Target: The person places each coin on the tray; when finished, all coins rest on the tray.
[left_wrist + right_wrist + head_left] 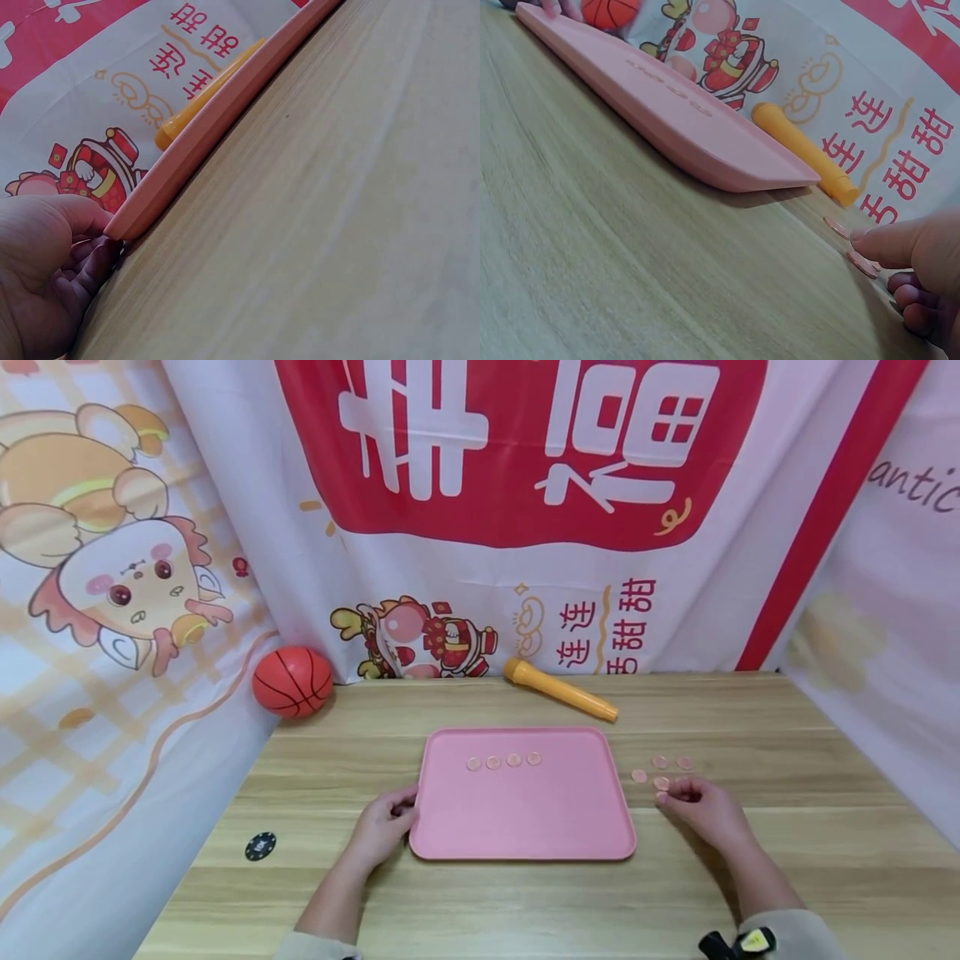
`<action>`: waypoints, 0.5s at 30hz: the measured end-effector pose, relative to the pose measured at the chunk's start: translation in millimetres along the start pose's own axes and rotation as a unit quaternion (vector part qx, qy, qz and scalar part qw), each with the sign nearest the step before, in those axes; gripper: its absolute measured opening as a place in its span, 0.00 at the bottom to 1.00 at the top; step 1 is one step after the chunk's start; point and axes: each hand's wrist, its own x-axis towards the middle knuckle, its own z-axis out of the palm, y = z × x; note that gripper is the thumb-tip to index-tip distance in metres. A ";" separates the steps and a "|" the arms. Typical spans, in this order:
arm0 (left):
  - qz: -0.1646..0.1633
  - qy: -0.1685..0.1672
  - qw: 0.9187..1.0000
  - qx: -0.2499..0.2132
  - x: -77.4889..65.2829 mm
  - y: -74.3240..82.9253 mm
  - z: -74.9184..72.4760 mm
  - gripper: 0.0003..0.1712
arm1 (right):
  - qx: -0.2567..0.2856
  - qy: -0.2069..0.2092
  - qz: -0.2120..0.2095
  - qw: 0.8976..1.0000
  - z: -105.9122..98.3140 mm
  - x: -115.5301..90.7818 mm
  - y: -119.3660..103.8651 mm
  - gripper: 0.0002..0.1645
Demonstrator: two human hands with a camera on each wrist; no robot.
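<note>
A pink rectangular tray [525, 814] lies on the table, with a row of several small copper-coloured coins [492, 762] near its far edge. My left hand [384, 828] grips the tray's left edge. In the left wrist view, the thumb of that left hand [45, 262] lies against the tray's rim [187, 157], with fingers below it. To the right of the tray, my right hand [705, 810] is at several loose coins [639, 776]. Its thumb reaches over a coin [862, 265] in the right wrist view; whether it pinches one is unclear.
An orange toy microphone [562, 690] lies behind the tray. A red basketball [292, 682] sits at the table's back left corner. One black poker chip [260, 846] lies left of my left hand. Printed cloth [690, 610] hangs behind the wooden table [540, 910].
</note>
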 end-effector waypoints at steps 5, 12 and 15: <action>0.000 -0.001 1.000 0.000 -0.6 0.4 -0.5 0.23 | -0.019 -0.002 -0.001 1.000 1.3 0.6 -2.1 0.27; -0.001 -0.002 1.000 0.003 -1.1 1.1 -0.7 0.23 | -0.022 -0.016 0.020 0.999 0.1 4.1 -3.4 0.27; 0.001 -0.003 1.000 0.005 -0.8 0.6 -0.4 0.23 | -0.025 -0.015 0.010 1.000 -0.2 4.8 -3.7 0.25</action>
